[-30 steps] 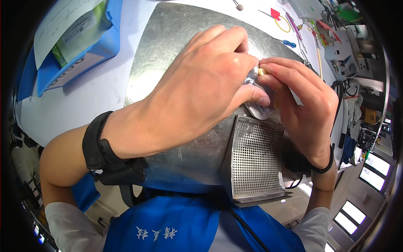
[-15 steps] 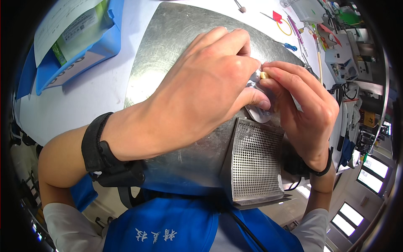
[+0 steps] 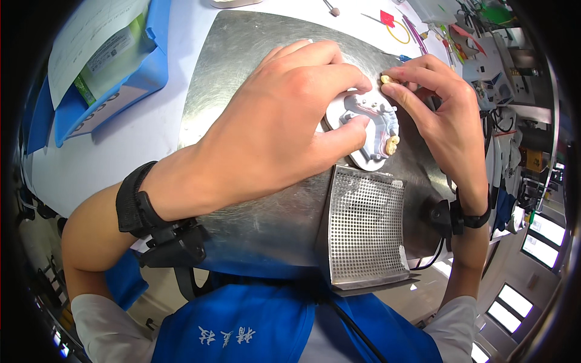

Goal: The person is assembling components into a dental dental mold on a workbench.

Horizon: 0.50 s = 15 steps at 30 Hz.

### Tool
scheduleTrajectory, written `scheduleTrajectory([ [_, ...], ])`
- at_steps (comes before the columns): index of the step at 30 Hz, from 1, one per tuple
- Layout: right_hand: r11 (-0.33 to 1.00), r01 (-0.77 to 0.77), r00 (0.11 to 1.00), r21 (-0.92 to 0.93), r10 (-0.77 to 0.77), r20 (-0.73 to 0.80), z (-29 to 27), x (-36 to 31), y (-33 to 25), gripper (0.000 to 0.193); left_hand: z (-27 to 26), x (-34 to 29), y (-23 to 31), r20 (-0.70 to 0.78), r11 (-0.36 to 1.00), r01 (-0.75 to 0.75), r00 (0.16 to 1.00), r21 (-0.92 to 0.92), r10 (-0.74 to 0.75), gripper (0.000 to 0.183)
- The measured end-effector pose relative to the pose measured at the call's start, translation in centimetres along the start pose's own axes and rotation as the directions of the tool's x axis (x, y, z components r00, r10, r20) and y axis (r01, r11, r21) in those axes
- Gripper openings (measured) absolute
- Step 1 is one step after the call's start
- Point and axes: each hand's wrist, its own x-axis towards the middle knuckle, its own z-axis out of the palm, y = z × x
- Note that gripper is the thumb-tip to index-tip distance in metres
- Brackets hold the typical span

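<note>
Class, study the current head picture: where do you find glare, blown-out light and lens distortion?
Head view: bright glare on the metal sheet, left of the left hand; head view: bright panels at lower right wash out to white; head view: the fisheye bends the sheet's edges, and the corners fall to black.

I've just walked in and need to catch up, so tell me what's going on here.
The left hand steadies a pale dental model above a metal plate. The right hand pinches a small yellowish tooth piece, held apart from the model. Another yellowish piece sits on the model's right side. A perforated metal panel is nearer the body.
</note>
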Motion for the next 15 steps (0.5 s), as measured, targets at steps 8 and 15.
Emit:
scheduleTrajectory([
  [8, 0.965, 0.15, 0.979, 0.214, -0.176, 0.105, -0.6, -0.7, -2.5, 0.025, -0.4, -0.2, 0.2, 0.016, 0.999, 0.017, 1.0, -0.047, -0.017, 0.063],
  [15, 0.944, 0.201, 0.979, 0.26, -0.201, -0.029, 1.7, -0.9, -2.2, 0.018, -0.3, -0.2, -0.3, 0.042, 0.997, -0.001, 0.999, -0.083, 0.004, 0.073],
])
